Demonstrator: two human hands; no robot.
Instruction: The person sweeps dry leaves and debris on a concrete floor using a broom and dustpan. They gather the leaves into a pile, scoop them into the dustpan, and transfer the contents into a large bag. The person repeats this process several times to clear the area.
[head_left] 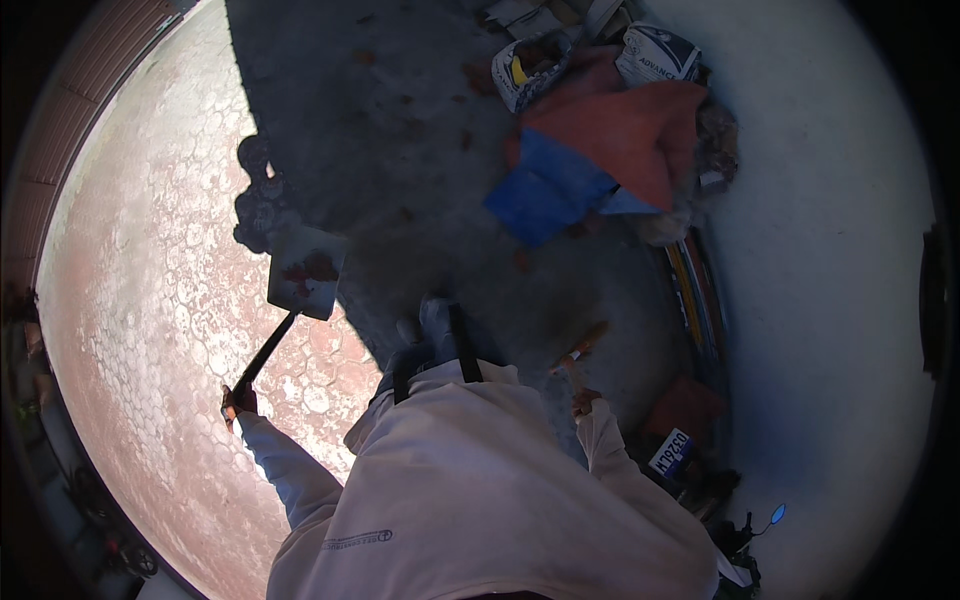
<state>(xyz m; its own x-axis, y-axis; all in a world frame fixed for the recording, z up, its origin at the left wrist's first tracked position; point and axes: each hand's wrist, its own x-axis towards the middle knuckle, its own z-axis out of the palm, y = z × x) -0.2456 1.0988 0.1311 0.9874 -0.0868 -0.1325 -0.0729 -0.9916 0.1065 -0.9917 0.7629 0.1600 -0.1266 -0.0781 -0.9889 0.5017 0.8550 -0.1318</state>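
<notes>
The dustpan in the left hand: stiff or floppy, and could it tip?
The dustpan is probably stiff: its handle looks straight. It may feel front-heavy, since the left hand grips the handle's far end. The reddish debris might slide off if tilted, seemingly lying loose.

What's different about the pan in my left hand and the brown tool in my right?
The pan is broad and pale with reddish-brown patches; the brown tool has a narrow head. The pan's handle is dark, the brown tool's light brown. The pan is at the edge of the sunlit paving, the brown tool over shaded floor. Both are held by their handles.
</notes>
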